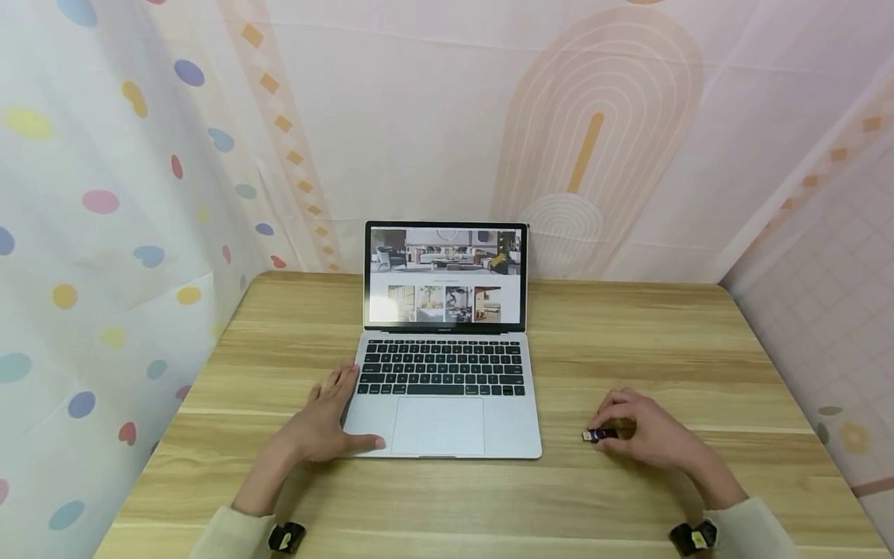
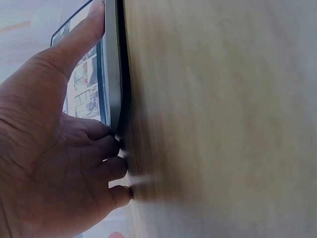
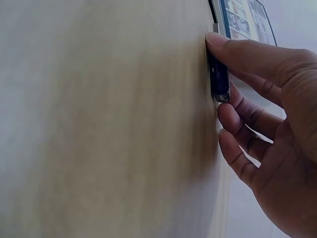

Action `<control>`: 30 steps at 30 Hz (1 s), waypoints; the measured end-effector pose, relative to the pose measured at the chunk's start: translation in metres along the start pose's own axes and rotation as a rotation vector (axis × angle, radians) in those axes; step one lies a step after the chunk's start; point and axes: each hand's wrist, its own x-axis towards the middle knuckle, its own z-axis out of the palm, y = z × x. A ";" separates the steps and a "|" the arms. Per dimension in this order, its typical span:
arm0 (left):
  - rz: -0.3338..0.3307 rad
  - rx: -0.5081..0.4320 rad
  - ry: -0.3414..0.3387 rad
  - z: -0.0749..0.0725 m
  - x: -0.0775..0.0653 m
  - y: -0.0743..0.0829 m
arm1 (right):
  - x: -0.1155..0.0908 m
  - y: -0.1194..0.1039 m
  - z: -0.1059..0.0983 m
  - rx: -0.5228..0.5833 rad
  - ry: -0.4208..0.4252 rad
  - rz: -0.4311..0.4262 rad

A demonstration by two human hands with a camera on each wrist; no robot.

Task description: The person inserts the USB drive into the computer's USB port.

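Observation:
An unfolded silver laptop (image 1: 438, 425) stands on the wooden table, its screen lit with pictures of rooms. My left hand (image 1: 323, 419) rests at its front left corner. The thumb lies straight across the palm rest, and the fingers (image 2: 99, 148) touch the laptop's left edge and the tabletop. To the right of the laptop, my right hand (image 1: 646, 431) pinches a dark USB flash drive (image 1: 602, 435) between thumb and fingers, low against the table. The drive's metal plug points left, towards the laptop. In the right wrist view the flash drive (image 3: 219, 79) lies flat under the thumb.
The wooden table (image 1: 628, 326) reaches back to a patterned curtain (image 1: 419, 116), with more curtain at the left and right sides. Black bands with small devices sit at both wrists, near the light sleeves (image 1: 750, 528). A gap of bare tabletop separates the drive from the laptop.

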 end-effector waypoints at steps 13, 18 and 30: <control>-0.004 -0.005 -0.006 -0.001 -0.001 0.001 | 0.009 -0.002 -0.004 0.047 0.018 0.052; -0.009 -0.014 -0.007 -0.001 -0.001 0.001 | 0.013 -0.002 -0.004 0.044 0.040 0.084; -0.017 -0.019 -0.012 -0.002 0.000 0.002 | 0.021 0.000 -0.006 0.016 0.052 0.130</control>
